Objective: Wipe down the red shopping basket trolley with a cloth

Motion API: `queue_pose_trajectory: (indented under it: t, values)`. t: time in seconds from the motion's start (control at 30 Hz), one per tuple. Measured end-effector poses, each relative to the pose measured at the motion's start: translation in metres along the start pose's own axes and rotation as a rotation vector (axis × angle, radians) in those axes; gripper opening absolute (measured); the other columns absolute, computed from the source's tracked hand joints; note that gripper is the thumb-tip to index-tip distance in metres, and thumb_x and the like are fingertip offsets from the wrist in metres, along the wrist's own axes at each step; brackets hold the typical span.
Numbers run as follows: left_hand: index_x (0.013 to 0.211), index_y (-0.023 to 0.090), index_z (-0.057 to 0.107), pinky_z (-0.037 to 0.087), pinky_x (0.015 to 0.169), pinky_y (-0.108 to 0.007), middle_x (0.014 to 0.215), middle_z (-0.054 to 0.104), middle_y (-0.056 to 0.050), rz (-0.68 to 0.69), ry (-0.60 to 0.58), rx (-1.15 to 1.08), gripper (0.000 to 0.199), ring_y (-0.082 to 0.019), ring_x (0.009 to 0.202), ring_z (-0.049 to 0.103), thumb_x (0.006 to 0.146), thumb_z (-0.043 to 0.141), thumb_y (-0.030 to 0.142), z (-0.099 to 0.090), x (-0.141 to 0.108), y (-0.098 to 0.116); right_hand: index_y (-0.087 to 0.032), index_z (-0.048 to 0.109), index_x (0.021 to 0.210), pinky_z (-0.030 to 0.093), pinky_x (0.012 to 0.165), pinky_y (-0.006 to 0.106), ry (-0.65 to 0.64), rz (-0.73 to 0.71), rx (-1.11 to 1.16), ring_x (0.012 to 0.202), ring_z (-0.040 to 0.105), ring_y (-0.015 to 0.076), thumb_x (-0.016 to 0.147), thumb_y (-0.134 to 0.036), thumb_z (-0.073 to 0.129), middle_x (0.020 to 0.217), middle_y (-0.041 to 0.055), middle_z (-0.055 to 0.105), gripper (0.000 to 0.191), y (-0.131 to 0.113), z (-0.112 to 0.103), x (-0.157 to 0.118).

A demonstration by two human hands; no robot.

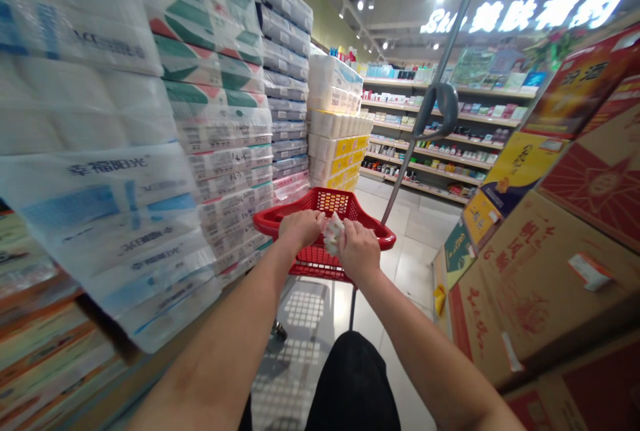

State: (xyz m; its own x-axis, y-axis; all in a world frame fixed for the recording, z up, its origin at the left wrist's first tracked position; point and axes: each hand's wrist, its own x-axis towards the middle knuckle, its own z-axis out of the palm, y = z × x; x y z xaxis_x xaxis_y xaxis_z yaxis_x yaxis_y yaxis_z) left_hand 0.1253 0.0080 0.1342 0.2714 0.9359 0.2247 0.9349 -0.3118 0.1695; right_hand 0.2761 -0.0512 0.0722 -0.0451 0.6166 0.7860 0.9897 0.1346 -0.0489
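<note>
Both my arms reach forward to a red plastic shopping cart with mesh sides. My left hand is closed round the cart's near edge, left of its middle. Just to the right, my right hand has its fingers curled on the same edge. A crumpled white and pale pink piece of paper or wrapper is pinched at the thumb side of my right hand, between the two hands. A grey pole with a grey hook-shaped grip slants up from the cart's right side.
Tall stacks of packaged tissue line the left side. Stacked cardboard cartons stand close on the right. Ahead, a tiled aisle leads to shelves of small goods. My dark-clad knee shows below.
</note>
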Motion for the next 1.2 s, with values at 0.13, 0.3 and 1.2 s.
queue_pose_trajectory:
  t: [0.13, 0.3, 1.2]
  values:
    - [0.104, 0.028, 0.068, 0.05, 0.086, -0.037, 0.111, 0.071, -0.006, -0.001, -0.016, 0.007, 0.05, -0.024, 0.102, 0.066, 0.094, 0.022, 0.045, 0.0, 0.001, 0.002, -0.016, 0.057, 0.126, 0.041, 0.097, 0.043, 0.066, -0.08, 0.033, 0.111, 0.055, 0.0273, 0.093, -0.027, 0.044, 0.126, 0.0127, 0.06, 0.037, -0.01, 0.011, 0.006]
    - [0.104, 0.028, 0.067, 0.051, 0.084, -0.037, 0.107, 0.072, -0.006, 0.021, -0.016, 0.028, 0.051, -0.024, 0.098, 0.067, 0.095, 0.021, 0.048, 0.0, -0.001, -0.003, -0.016, 0.053, 0.131, 0.037, 0.106, 0.04, 0.036, -0.315, 0.092, 0.128, 0.046, 0.0261, 0.093, -0.025, 0.044, 0.136, 0.0113, 0.055, 0.041, 0.004, 0.009, -0.005]
    - [0.107, 0.021, 0.069, 0.051, 0.087, -0.038, 0.107, 0.071, -0.013, -0.023, -0.033, -0.016, 0.055, -0.027, 0.101, 0.067, 0.094, 0.023, 0.048, -0.005, -0.008, -0.006, -0.012, 0.061, 0.117, 0.04, 0.103, 0.043, 0.026, -0.097, 0.085, 0.122, 0.053, 0.0271, 0.094, -0.023, 0.042, 0.118, 0.0129, 0.066, 0.032, -0.037, 0.011, 0.019]
